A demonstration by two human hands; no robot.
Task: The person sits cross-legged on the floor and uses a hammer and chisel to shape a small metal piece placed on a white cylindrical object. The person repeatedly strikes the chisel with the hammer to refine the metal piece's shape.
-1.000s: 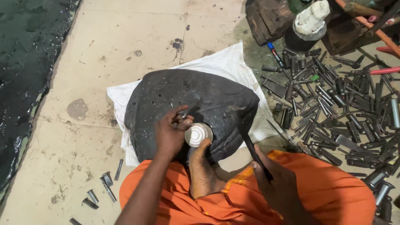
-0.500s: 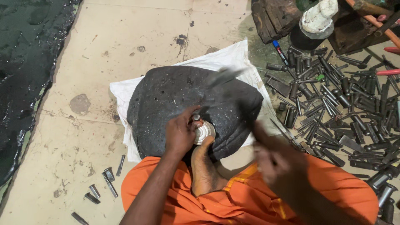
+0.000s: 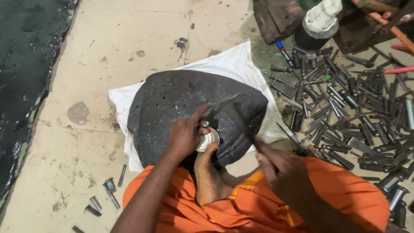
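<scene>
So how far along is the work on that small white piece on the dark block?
Set up: the dark block lies on a white cloth, with metal punches spread alongside. In hand: the left hand pins the small white piece against the block with a toe, while the right hand swings a blurred tool. How much shaping is left cannot be told; the piece is mostly covered.

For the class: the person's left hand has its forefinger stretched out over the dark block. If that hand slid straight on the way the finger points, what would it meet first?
The left hand points up and right across the dark stone block. It would probably first meet the blurred thin dark tool above the block, though depth is unclear.
</scene>
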